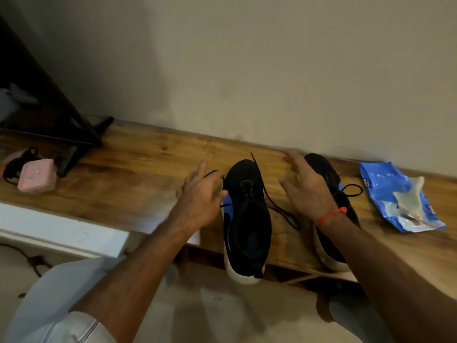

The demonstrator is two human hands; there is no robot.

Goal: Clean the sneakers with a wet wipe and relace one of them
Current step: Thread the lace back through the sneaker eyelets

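With both hands spread and holding nothing, the left hand and right hand flanked the loose-laced sneaker, apparently poised for relacing, which called for gathering its lace ends.

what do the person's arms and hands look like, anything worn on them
Both forearms are bare, with no sleeves in view, and neither the left hand nor the right hand wears a glove. The one thing worn is a thin red-orange thread bracelet tied round the right wrist, its small knotted end sticking out to the side. No rings or watch are visible.
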